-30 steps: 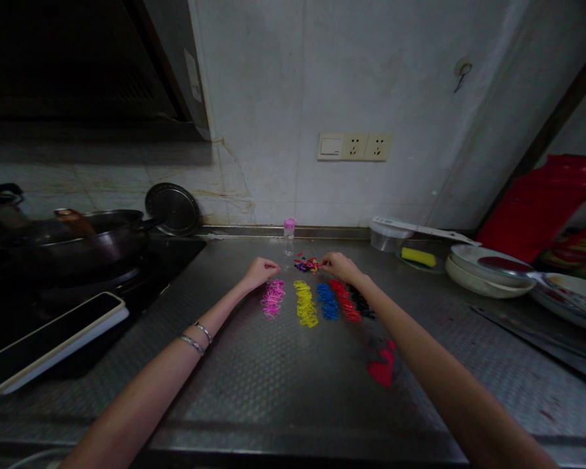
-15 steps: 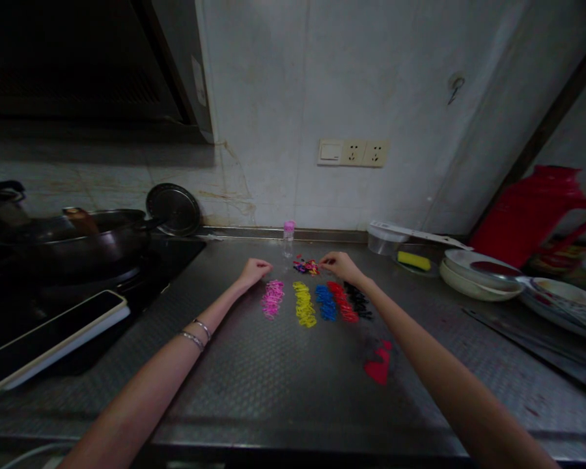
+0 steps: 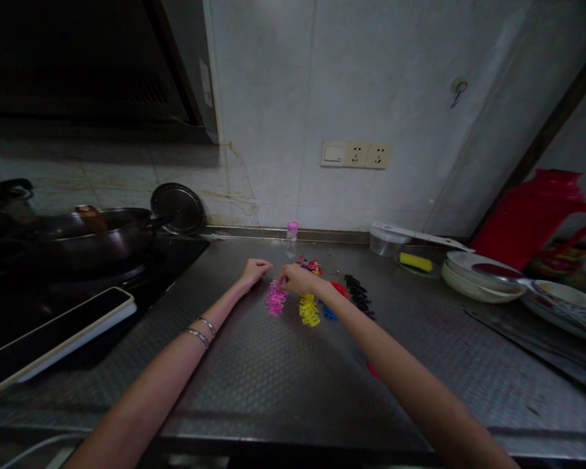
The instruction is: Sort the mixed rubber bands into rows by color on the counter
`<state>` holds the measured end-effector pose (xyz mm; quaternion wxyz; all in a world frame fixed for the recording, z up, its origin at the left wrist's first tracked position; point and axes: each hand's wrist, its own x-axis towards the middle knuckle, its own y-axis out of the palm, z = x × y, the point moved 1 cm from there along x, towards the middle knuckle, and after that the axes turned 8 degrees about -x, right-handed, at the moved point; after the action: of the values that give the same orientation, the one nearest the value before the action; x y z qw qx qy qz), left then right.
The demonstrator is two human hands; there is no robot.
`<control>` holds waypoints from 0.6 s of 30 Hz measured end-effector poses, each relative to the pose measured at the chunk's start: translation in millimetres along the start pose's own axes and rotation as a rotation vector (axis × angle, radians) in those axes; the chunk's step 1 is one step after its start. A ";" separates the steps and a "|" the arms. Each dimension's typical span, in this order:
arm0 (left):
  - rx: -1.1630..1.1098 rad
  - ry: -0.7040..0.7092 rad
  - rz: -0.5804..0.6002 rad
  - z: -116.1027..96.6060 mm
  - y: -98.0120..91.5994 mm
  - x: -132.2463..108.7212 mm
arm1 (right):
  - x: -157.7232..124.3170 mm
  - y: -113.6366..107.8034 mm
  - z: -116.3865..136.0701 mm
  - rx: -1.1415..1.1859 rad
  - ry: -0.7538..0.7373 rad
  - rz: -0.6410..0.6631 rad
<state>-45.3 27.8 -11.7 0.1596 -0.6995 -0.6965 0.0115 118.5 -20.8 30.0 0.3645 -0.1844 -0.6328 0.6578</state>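
My right hand is closed in a pinch at the top of a column of small pink rubber bands; whatever lies between its fingertips is too small to make out. Left of that column, my left hand rests near the counter, thumb and fingers pressed together, contents hidden. Right of the pink ones are yellow bands, then blue bands and red bands, both partly covered by my right arm, and black bands. Behind my right hand lies a small mixed-colour pile.
A clear little bottle with a pink cap stands near the wall. At left are a phone-like white-edged slab and a pan on the stove. At right sit a yellow sponge, stacked bowls and a red thermos.
My right hand has moved left from the mixed pile to the top of the pink column. Its forearm now covers most of the red piece near the front. My left hand has barely moved.
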 end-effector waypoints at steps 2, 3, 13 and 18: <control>0.017 0.024 0.005 2.0 -0.5 1.2 | 1.0 2.6 3.0 0.005 -0.012 0.013; 0.024 0.033 0.004 2.9 -0.7 1.7 | 0.5 3.0 2.8 0.010 -0.013 0.019; 0.087 0.035 0.008 11.0 1.5 5.1 | -51.3 -17.6 -43.9 0.124 0.126 -0.157; 0.089 0.054 0.025 12.6 3.3 5.5 | -102.3 -25.5 -79.0 0.131 0.287 -0.255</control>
<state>-45.0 35.9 -23.3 0.2090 -0.7006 -0.6818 0.0256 248.5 -40.3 21.8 0.5425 -0.1704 -0.5483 0.6131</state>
